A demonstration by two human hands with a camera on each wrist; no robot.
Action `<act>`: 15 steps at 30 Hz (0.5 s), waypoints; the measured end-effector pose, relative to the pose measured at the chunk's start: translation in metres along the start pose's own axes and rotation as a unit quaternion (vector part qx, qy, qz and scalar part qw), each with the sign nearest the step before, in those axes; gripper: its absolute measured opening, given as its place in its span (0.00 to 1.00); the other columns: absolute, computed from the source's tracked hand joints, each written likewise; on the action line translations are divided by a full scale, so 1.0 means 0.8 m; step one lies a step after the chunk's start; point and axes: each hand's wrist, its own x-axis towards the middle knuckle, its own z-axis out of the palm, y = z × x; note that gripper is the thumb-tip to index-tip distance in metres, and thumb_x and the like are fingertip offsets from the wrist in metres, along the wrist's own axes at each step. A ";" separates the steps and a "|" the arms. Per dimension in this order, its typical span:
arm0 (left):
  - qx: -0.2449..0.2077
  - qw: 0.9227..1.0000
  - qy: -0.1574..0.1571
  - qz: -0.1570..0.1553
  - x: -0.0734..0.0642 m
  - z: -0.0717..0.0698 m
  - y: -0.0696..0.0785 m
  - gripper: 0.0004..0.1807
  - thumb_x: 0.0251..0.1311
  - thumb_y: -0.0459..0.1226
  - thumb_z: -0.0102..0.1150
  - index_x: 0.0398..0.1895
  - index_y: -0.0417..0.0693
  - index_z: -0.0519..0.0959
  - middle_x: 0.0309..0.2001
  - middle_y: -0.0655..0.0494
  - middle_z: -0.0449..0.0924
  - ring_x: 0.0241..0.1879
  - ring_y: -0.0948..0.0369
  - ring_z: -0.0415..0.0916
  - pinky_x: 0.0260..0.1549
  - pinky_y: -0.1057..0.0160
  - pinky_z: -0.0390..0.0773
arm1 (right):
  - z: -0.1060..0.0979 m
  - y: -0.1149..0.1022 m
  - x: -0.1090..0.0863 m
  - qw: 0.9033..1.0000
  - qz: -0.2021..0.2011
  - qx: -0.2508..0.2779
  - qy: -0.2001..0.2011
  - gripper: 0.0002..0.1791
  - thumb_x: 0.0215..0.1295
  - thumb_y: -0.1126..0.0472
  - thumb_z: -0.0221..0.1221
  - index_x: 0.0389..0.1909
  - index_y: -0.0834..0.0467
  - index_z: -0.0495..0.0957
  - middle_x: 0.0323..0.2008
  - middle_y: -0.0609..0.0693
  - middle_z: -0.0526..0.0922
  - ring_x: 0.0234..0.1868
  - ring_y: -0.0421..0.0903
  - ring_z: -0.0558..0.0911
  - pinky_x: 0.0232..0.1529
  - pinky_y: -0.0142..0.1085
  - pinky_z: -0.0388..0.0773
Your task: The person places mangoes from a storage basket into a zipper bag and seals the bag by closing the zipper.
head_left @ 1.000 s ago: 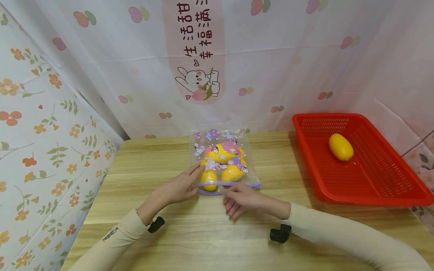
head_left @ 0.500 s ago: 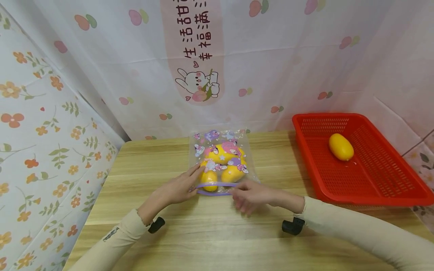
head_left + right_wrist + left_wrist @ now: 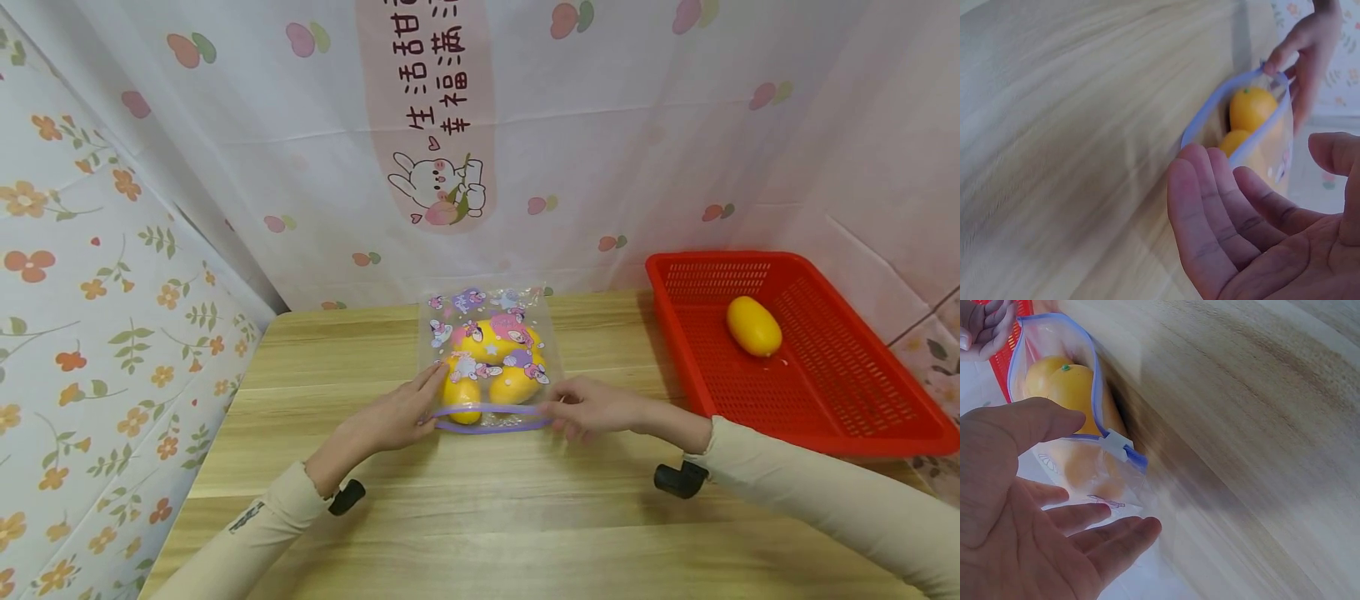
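A clear zip bag [image 3: 491, 367] with purple and pink cartoon prints lies on the table, its purple-edged mouth toward me. Several yellow oval fruits [image 3: 1074, 394], one showing a green stem spot, are inside it. My left hand [image 3: 392, 415] rests at the bag's left corner with fingers loosely extended; in the left wrist view its thumb overlaps the mouth near a white slider [image 3: 1116, 444]. At the mouth's right corner is my right hand [image 3: 606, 405], its fingers [image 3: 1200, 212] extended and close together at the purple edge. The mouth gapes in both wrist views.
A red perforated plastic basket [image 3: 825, 417] stands on the right side of the table, holding a single yellow fruit [image 3: 753, 326]. Behind the wood-grain table [image 3: 450, 517] hangs a printed curtain [image 3: 600, 167], with a floral cloth [image 3: 112, 292] on the left.
My right hand has slid right along the bag's mouth, from near its middle to the right corner, uncovering more of the purple edge. The left hand stays in place.
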 end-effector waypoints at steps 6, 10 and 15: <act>0.009 1.000 -0.016 -0.014 0.001 -0.001 0.000 0.44 0.71 0.35 0.58 0.79 0.28 0.44 0.77 0.29 0.44 0.75 0.41 0.51 0.68 0.44 0.60 | -0.012 0.004 -0.003 1.000 -0.009 -0.026 0.005 0.16 0.77 0.55 0.56 0.47 0.66 0.78 0.35 0.59 0.82 0.33 0.59 0.84 0.34 0.54 0.85; 0.005 1.000 -0.019 -0.016 0.000 -0.001 0.001 0.43 0.70 0.34 0.57 0.78 0.27 0.44 0.77 0.29 0.44 0.74 0.40 0.52 0.68 0.43 0.60 | -0.023 0.006 -0.005 0.996 -0.032 -0.077 0.022 0.15 0.76 0.54 0.57 0.47 0.64 0.78 0.36 0.57 0.82 0.35 0.56 0.84 0.35 0.48 0.84; 0.005 1.000 -0.022 -0.019 0.000 -0.003 0.003 0.43 0.71 0.34 0.57 0.79 0.28 0.44 0.77 0.30 0.45 0.75 0.41 0.51 0.68 0.43 0.60 | -0.040 0.004 -0.010 0.983 -0.050 -0.168 0.059 0.17 0.75 0.51 0.58 0.49 0.62 0.78 0.39 0.50 0.82 0.40 0.49 0.82 0.44 0.43 0.82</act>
